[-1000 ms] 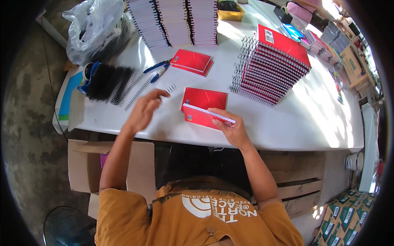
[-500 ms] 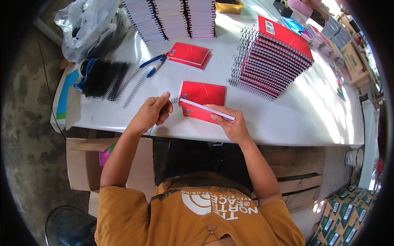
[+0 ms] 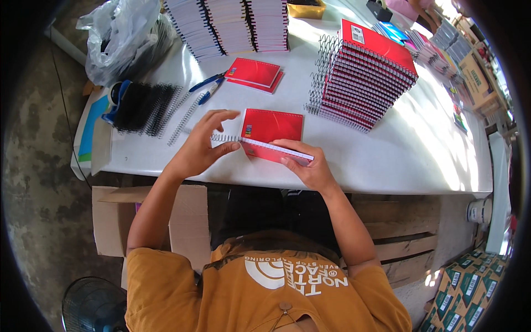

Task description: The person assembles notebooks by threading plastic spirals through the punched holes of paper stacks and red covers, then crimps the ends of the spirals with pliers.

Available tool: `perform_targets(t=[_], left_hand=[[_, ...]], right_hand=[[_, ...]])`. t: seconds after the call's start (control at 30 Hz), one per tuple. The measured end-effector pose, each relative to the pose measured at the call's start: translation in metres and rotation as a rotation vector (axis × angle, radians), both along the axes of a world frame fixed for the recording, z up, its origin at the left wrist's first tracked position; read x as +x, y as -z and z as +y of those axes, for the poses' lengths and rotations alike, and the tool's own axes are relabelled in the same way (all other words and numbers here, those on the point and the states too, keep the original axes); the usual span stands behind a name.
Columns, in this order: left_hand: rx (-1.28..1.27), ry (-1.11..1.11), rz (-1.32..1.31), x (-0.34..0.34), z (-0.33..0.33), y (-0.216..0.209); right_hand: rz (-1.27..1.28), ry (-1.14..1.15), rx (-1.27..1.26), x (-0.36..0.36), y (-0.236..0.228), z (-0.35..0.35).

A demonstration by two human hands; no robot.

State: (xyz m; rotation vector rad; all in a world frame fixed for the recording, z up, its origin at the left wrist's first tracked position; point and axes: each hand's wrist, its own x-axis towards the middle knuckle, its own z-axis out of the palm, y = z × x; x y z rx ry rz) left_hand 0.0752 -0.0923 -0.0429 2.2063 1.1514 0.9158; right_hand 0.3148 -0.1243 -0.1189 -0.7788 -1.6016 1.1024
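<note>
My right hand (image 3: 307, 165) grips a notebook (image 3: 279, 149) edge-up, thumb on the near side and fingers on the far side; its white punched edge faces up. A wire spiral coil (image 3: 222, 137) sticks out leftward from the left end of that edge. My left hand (image 3: 200, 145) is open around the coil, thumb and forefinger apart; whether it touches the wire I cannot tell. Just behind lies a red notebook (image 3: 274, 123) with a row of holes along its far edge. Two more small red notebooks (image 3: 254, 71) lie overlapped farther back.
Loose coils (image 3: 146, 108) and blue-handled pliers (image 3: 207, 91) lie at left, near a plastic bag (image 3: 119, 41). A tall stack of spiral-bound red notebooks (image 3: 368, 77) stands right. Thick bound stacks (image 3: 229, 27) stand behind. An open cardboard box (image 3: 188, 221) is below the table's front edge.
My left hand has opened, its fingers spreading from a closer curl, and moved slightly along the coil. More coil shows left of the notebook. My right hand keeps its grip.
</note>
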Motion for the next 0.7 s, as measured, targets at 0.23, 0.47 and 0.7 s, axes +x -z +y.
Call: perform_targets(t=[0.23,0.47,0.7], left_hand=[[0.494,-0.152,0.599,0.008,-0.01,0.003],[0.886,-0.156,0.675,-0.001,-0.046,0.087],[0.743,0.134,0.58,0.003,-0.065,0.124]], right_hand=[[-0.109,0.087,0.11,-0.01,0.006,-0.012],[-0.151,0.155,0.203,-0.026,0.012,-0.022],[-0.131,0.159,0.25,-0.029,0.017,-0.03]])
